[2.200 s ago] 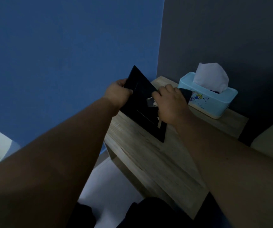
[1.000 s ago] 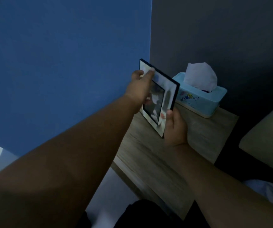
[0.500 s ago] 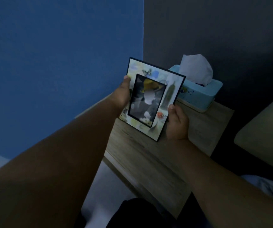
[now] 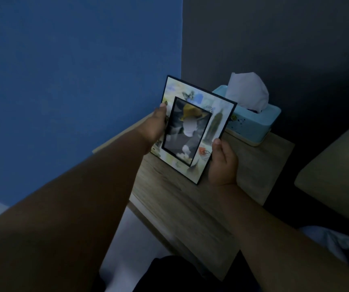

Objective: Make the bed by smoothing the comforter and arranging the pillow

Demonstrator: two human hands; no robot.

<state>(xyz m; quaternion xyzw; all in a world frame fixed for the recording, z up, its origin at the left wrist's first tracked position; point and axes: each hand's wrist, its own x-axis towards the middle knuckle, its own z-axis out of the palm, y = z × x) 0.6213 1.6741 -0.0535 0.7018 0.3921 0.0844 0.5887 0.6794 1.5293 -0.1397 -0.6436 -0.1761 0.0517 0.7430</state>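
Two bare arms, I saw, stretched forward above the light wooden bedside surface [image 4: 180, 207]. The left hand [image 4: 154, 125] and right hand [image 4: 222, 163] each gripped one side of one black-edged printed picture frame [image 4: 192, 131], thumbs on its front, fingers hidden behind. One light blue tissue box [image 4: 255, 121] stood just behind. One beige pillow [image 4: 338, 165] and the rumpled pale blue comforter [image 4: 338, 247] lay rightward, well apart from both hands.
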